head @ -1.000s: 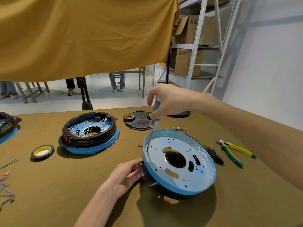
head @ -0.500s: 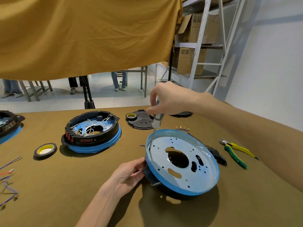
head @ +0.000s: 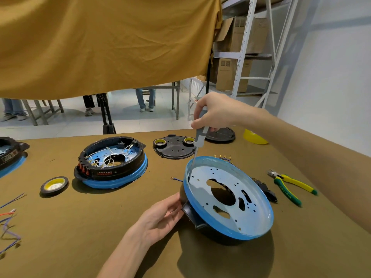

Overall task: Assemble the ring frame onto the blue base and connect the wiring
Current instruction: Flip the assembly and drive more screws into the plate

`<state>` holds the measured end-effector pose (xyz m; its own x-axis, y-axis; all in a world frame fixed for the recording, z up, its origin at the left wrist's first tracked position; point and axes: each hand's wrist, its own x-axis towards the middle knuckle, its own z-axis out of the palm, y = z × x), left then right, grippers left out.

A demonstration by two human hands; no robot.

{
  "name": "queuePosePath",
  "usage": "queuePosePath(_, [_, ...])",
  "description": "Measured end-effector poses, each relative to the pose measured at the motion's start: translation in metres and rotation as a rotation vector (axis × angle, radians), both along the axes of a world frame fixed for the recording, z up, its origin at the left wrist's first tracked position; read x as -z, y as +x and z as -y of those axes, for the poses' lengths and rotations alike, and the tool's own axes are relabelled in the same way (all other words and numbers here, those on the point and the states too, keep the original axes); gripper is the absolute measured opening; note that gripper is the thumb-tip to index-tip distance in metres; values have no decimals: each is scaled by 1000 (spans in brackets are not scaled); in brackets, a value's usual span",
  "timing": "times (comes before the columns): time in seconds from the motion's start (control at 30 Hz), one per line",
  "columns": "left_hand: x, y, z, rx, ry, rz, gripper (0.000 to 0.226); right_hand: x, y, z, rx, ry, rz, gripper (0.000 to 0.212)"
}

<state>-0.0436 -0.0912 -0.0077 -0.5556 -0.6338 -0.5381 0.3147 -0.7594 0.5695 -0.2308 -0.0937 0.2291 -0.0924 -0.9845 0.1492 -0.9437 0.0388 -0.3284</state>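
A blue base (head: 230,223) lies tilted on the table, hollow side up, over a black ring frame (head: 192,214) that shows beneath its left rim. My left hand (head: 160,216) rests against the frame's left side, fingers loosely bent. My right hand (head: 215,113) grips the grey handle of a screwdriver (head: 198,141). Its shaft points down, with the tip at the base's inner left edge. Wires with gold terminals (head: 222,157) stick out behind the base.
A second base with ring frame and wiring (head: 112,161) sits to the left. Nearby lie a tape roll (head: 54,186), a black cover plate (head: 174,147) carrying tape rolls, green-yellow pliers (head: 291,187), loose wires (head: 10,217) and a yellow bowl (head: 254,137). A brown cloth hangs above.
My right hand has stayed on the screwdriver with only a slight shift of grip. The tip stays at the base's left edge and my left hand stays at the frame.
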Motion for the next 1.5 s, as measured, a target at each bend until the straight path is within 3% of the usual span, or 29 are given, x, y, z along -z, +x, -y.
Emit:
queuePosePath(0.27, [1, 0, -2, -2, -111, 32, 19, 5, -7, -5, 41, -75, -9, 23])
queuePosePath(0.47, [7, -2, 0, -9, -143, 25, 21, -5, -9, -15, -3, 125, 48, 36])
queuePosePath(0.6, [11, -4, 1, -13, -182, 46, 22, -1, -7, -16, 19, 84, -25, 29])
queuePosePath(0.87, [12, -6, -2, 13, -258, 52, 24, 0, -1, -20, 30, 109, -115, 49])
queuePosePath(1.07, [10, -8, -6, -13, -266, 37, 25, -10, 5, -24, 10, 173, -89, 32])
queuePosePath(1.5, [14, -12, -7, -44, -273, 78, 22, -3, 10, -18, 71, 102, -221, 62])
